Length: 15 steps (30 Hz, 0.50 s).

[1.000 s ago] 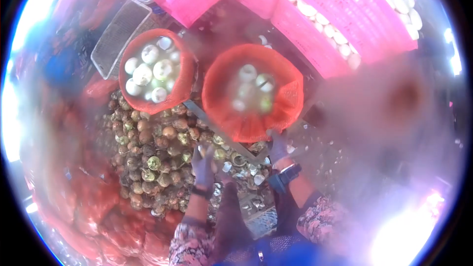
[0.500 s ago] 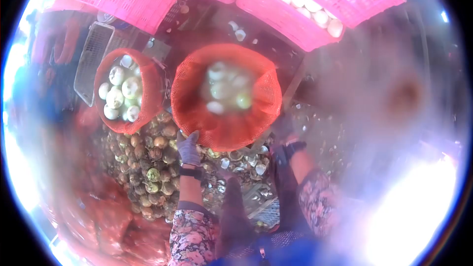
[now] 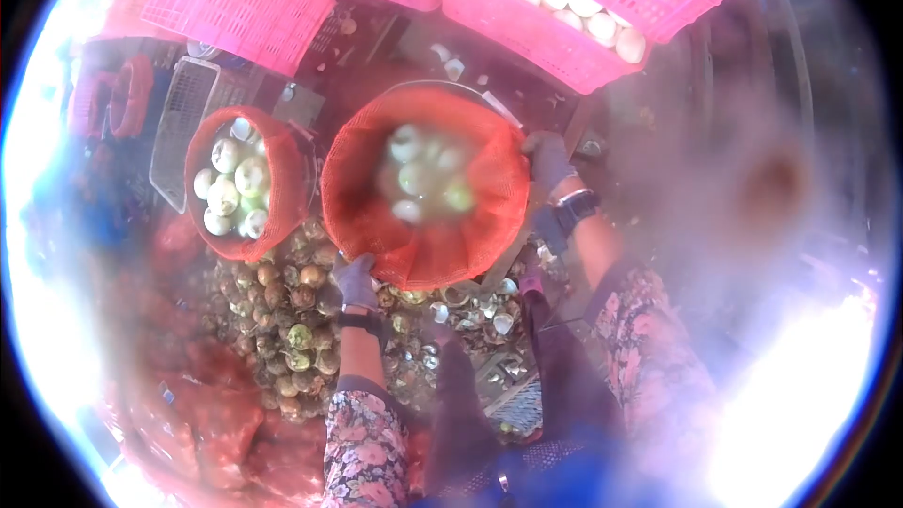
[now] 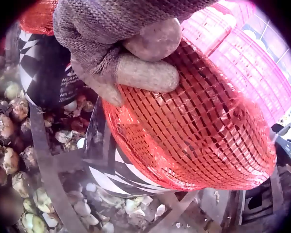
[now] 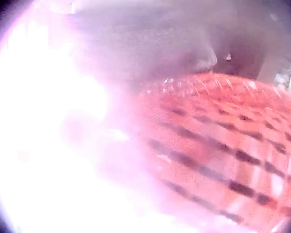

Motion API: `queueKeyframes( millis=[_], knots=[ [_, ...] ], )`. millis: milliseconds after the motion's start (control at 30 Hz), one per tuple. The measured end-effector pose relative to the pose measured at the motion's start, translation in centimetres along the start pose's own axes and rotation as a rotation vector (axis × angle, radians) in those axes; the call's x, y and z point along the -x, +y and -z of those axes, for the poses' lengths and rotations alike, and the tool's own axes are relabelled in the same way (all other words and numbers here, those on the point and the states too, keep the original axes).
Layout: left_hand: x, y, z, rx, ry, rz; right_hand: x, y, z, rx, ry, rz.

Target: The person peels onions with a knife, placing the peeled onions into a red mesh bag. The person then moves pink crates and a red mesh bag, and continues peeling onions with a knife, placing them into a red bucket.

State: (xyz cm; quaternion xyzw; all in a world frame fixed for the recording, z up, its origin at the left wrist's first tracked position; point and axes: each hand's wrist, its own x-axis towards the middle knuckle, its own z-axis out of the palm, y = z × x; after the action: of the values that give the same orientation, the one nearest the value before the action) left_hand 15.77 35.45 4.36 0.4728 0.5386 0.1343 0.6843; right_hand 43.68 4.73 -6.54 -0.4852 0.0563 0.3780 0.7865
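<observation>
A red mesh bag (image 3: 362, 221) lines the round bucket in the middle of the head view, its edge folded over the rim. Peeled onions (image 3: 410, 179) lie inside in cloudy water. My gloved left hand (image 3: 355, 282) grips the bag at the near left rim; in the left wrist view its bare-looking fingertips (image 4: 148, 74) press on the mesh above the black-and-white checkered bucket (image 4: 119, 177). At the right rim, my gloved right hand (image 3: 551, 165) holds the bag's edge. Glare whites out much of the right wrist view, where red mesh (image 5: 233, 150) fills the lower right.
Left of it stands a second mesh-lined bucket (image 3: 195, 146) of peeled onions. Unpeeled onions (image 3: 273, 296) are heaped in front, with peel scraps (image 3: 489, 306) beside them. Pink crates (image 3: 240, 5), some filled with white onions (image 3: 569, 5), line the back. A grey basket (image 3: 179, 122) leans at left.
My left hand has come up to the near left rim. The right hand has moved from the near right side up to the right rim. The head view has shifted.
</observation>
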Motion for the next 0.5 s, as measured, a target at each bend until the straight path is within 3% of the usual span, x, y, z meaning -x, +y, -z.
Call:
queueKeyframes(
  millis=[67,133,200,233,267,300,367,433,500],
  knots=[
    [0.4,0.6,-0.6,0.000,0.022,0.015,3.3,-5.2,-4.5,0.123,-0.100,0.193],
    [1.4,2.0,-1.7,-0.040,0.034,0.044,6.0,-7.8,-11.0,0.749,-0.047,0.526],
    [-0.5,0.1,-0.3,0.003,0.096,0.132,8.3,-9.9,-15.3,1.123,-0.075,0.712],
    [0.2,0.4,-0.5,0.061,-0.040,-0.006,10.7,-10.6,-18.4,0.652,-0.118,0.446],
    [-0.6,-0.2,0.6,0.026,-0.065,0.134,13.0,-9.9,-19.9,0.329,-0.197,0.201],
    [-0.2,0.1,0.8,-0.040,-0.089,0.129,15.3,-9.3,-21.5,0.006,-0.195,-0.044],
    [1.9,0.0,1.4,-0.113,-0.116,0.138,18.1,-5.7,-22.5,0.121,-0.196,-0.054],
    [3.5,-0.9,2.3,-0.124,-0.120,0.162,19.6,-3.2,-22.6,0.366,-0.083,0.077],
    [2.3,-7.1,7.6,-0.542,-0.356,-0.303,21.7,-3.1,-21.7,0.284,0.025,-0.104]
  ],
)
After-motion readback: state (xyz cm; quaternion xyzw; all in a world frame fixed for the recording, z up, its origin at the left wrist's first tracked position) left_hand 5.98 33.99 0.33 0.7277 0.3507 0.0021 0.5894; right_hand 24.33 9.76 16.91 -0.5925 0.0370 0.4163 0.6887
